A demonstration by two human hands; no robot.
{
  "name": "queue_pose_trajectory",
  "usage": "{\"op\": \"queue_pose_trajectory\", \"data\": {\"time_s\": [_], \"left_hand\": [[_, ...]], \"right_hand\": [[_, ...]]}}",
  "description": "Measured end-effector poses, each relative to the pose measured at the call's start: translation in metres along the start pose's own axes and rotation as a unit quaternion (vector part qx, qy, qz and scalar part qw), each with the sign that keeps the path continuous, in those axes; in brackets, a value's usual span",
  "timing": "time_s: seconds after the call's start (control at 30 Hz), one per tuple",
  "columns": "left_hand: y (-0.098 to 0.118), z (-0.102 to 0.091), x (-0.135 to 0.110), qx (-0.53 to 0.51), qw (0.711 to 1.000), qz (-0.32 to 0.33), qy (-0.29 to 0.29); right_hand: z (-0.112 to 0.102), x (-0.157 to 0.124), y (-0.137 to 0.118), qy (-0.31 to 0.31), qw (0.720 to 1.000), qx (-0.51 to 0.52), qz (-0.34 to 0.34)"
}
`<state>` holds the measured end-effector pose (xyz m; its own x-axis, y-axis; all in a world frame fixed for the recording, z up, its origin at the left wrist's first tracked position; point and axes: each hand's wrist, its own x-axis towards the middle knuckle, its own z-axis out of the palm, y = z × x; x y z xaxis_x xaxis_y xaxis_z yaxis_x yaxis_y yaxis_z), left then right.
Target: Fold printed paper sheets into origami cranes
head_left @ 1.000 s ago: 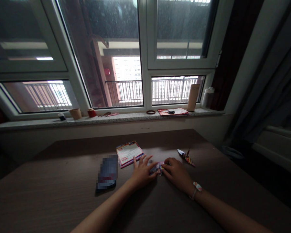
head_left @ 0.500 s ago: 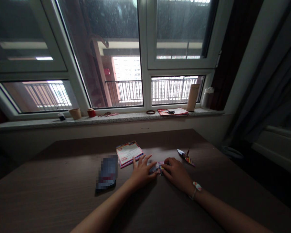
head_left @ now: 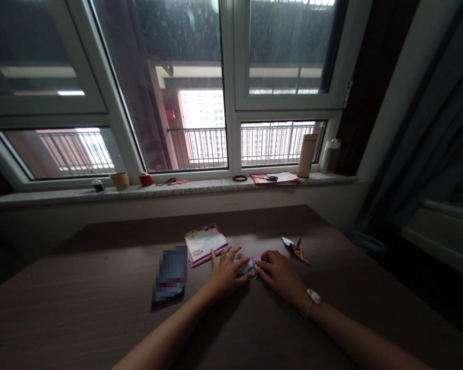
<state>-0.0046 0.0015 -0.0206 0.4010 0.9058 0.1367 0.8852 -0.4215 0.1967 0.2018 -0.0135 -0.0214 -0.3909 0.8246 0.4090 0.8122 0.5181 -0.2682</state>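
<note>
A small piece of printed, coloured paper [head_left: 252,266] lies on the table between my hands, partly hidden by the fingers. My left hand [head_left: 224,273] is open, its fingers spread, with thumb and fingertips resting on the paper's left side. On the other side, my right hand [head_left: 283,275] has its fingers curled together at the paper's right edge. Just beyond my left fingertips is a stack of printed sheets [head_left: 206,244], its top one mostly white with a coloured border. A folded paper piece [head_left: 296,250] with a raised point stands to the right of my right hand.
Left of my hands, a phone-like dark object [head_left: 170,277] with a blurred surface lies on the brown table [head_left: 81,308]. The windowsill [head_left: 200,189] holds a paper cup [head_left: 119,181], a red spool [head_left: 145,179], a dark ring [head_left: 239,178], scissors [head_left: 270,178] on papers, and a tan flask [head_left: 307,155].
</note>
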Motion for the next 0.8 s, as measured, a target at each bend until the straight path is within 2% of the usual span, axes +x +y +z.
{"op": "queue_pose_trajectory", "data": {"time_s": [0.8], "left_hand": [[-0.0032, -0.0009, 0.0017, 0.013, 1.000, 0.027, 0.010]], "right_hand": [[0.0002, 0.0014, 0.0006, -0.004, 1.000, 0.017, 0.020]]}}
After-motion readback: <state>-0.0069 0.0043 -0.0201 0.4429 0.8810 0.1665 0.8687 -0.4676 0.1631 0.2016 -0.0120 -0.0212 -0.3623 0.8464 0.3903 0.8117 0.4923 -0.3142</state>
